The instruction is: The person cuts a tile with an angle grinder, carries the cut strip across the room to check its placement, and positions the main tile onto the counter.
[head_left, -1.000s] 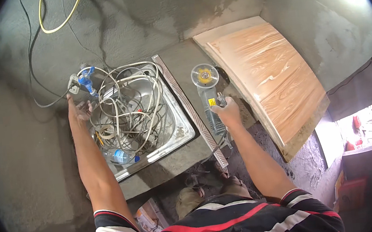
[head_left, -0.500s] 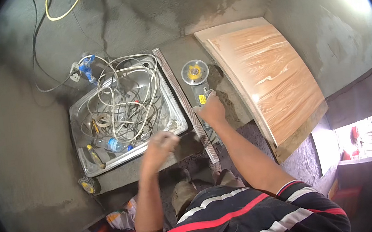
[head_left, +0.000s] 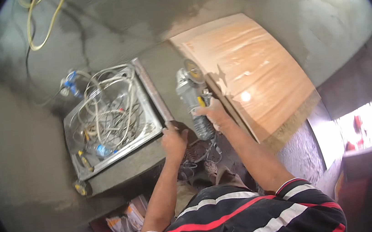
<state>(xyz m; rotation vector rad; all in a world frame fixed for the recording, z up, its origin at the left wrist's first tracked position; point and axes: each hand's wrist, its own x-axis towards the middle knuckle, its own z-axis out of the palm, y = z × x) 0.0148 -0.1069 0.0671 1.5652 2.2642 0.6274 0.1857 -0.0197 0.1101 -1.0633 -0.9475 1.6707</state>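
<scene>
My right hand (head_left: 214, 114) is closed around the body of an angle grinder (head_left: 189, 95), which is held up off the ledge. Its round disc (head_left: 194, 71) is turned partly edge-on, close to the near-left edge of a wood-patterned panel (head_left: 255, 76). My left hand (head_left: 174, 141) has its fingers bent over the near part of a long striped strip (head_left: 150, 85); motion blur softens the grip. Left of that strip sits a metal sink (head_left: 150, 133) with tangled cables (head_left: 111, 108) in it.
A clear plastic bottle (head_left: 103, 150) and a yellow-black hand tool (head_left: 85, 160) lie in the sink. A blue plug connector (head_left: 71, 84) stands at its far side. A yellow cable (head_left: 50, 28) hangs on the wall. A grey cord (head_left: 213, 149) trails below the grinder.
The grinder has risen and turned, so its disc went from face-up to nearly edge-on beside the panel. My left hand has moved right onto the strip. The whole view has shifted.
</scene>
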